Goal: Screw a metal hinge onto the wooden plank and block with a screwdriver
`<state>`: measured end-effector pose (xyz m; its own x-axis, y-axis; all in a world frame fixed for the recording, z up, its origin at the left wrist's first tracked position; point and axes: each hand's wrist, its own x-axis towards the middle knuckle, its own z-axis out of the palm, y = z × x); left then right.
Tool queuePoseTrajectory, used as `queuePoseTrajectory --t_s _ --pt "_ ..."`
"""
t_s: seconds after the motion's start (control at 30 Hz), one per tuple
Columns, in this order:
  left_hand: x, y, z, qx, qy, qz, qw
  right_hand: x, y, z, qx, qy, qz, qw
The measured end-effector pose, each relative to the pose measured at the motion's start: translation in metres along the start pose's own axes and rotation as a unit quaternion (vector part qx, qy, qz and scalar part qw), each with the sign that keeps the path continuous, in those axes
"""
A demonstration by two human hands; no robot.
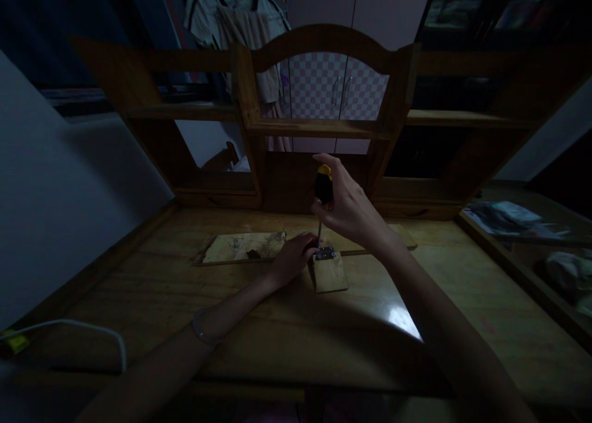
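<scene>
While the right hand point(346, 204) wraps its fingers around the black-and-yellow handle of a screwdriver point(324, 187), the shaft runs steeply down to a small dark metal hinge point(325, 253), its tip at or just beside the hinge's left end. Directly on the near side of the hinge is a short wooden block point(331, 275), with the hinge on its far edge. The left hand point(292, 259) is just left of the hinge, its fingers bent close together near the screwdriver tip; whether they pinch the hinge or only steady the wood, I cannot tell. A clear bracelet point(203, 328) circles the left wrist. Passing just beyond the hinge, a long wooden board point(245, 246) extends to both sides, its left part stained and rough, its middle partly covered by the hands. All this wood rests on a varnished wooden desktop point(259, 349). Farther beyond the hinge rises a wooden hutch point(319, 128) with an arched top, and behind that stands a wardrobe point(317, 84) with checkered doors.
</scene>
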<state>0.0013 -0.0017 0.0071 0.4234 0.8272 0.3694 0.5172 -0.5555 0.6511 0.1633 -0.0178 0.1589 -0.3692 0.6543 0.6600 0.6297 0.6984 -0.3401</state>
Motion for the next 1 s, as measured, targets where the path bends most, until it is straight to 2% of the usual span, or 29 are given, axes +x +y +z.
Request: queuePoseTrajectory --t_s 0.2,0.33,0.5,0.83,1.0 --pt "0.0001 0.0025 -0.0035 0.029 0.001 0.017 0.999 0.0011 0.0026 -0.0004 -0.022 -0.004 0.008 1.000" --pt "0.0007 0.0005 -0.0026 0.065 0.008 0.004 0.998 0.0021 0.0045 0.0003 -0.015 0.010 -0.007 1.000" --pt "0.0009 0.0006 -0.0018 0.036 0.021 -0.001 0.999 0.0007 0.0001 -0.0039 -0.023 -0.006 -0.003 1.000" --pt "-0.0024 0.0002 -0.0030 0.065 0.020 0.003 0.998 0.0005 0.0003 -0.0011 -0.015 -0.016 -0.003 1.000" --pt "-0.0019 0.0009 -0.0042 0.046 0.013 0.011 0.999 -0.0012 -0.0044 -0.0043 -0.035 -0.021 0.001 0.999"
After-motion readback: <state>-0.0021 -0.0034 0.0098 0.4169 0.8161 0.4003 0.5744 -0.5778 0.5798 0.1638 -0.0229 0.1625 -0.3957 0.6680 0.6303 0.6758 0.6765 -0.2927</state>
